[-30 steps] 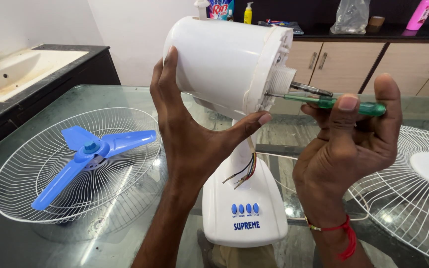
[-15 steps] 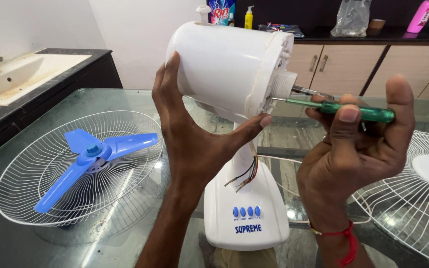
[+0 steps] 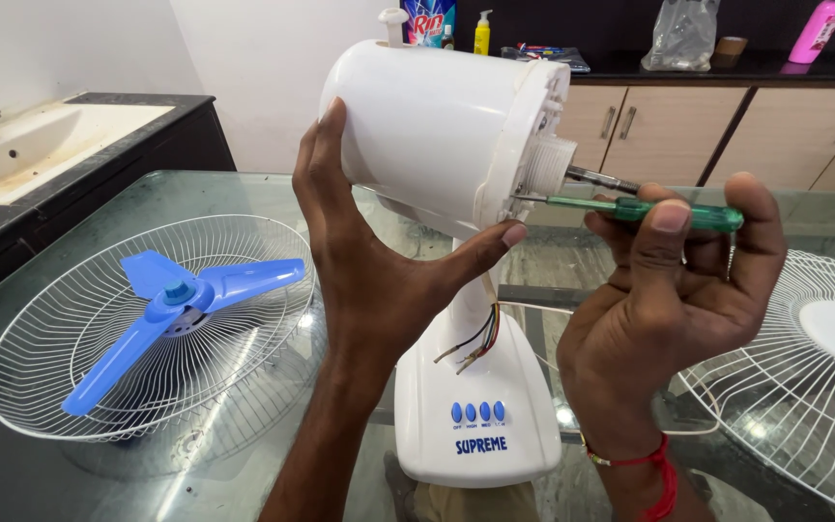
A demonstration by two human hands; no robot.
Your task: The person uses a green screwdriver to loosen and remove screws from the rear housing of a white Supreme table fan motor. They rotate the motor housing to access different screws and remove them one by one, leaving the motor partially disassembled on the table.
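Now one fan motor housing (image 3: 437, 126), one green screwdriver (image 3: 630, 208), two wire guards (image 3: 147, 329), both hands gripping.

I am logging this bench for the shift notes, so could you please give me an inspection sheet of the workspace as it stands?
Surface: glass table top, reflective, over a dark frame.
Job's things: white fan motor housing tilted on its white fan base; green-handled screwdriver with its tip at the housing's front face.
Clutter: rear wire guard holding the blue fan blade; front wire guard at the right.
Grips: left hand cups the housing from below; right hand holds the screwdriver.
Cables: loose coloured wires hang bare-ended from the neck.
Surroundings: sink at the left; counter with bottles above wooden cabinets.
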